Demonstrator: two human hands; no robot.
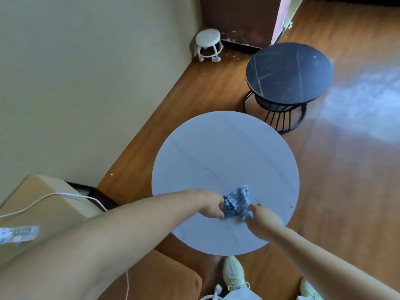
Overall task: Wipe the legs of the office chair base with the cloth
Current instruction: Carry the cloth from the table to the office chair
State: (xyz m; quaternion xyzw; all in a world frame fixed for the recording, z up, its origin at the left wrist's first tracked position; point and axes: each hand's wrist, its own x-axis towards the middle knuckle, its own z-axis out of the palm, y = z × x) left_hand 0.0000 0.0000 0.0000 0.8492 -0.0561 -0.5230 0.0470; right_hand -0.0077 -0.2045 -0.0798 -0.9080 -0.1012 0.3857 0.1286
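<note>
Cloth (pixel 237 203): where is it?
— Bunched up, blue and white, over the near part of the round white tabletop (pixel 225 152). Whether it touches, I cannot tell.
— And the hands?
— Left hand (pixel 211 204) pinches its left side, and right hand (pixel 263 215) grips its right side with curled fingers.
— What lies beyond?
— A dark round side table (pixel 290 70) and a small white stool (pixel 207 37) on the wooden floor (pixel 346 191).

Small blue-and-white patterned fabric cloth (pixel 237 202), crumpled and bunched into a peak, over near part of round white marble-look table (pixel 216 152); left hand (pixel 211 203) pinches its left edge, right hand (pixel 263 219) its right edge; touching tabletop or lifted, can't tell
</note>
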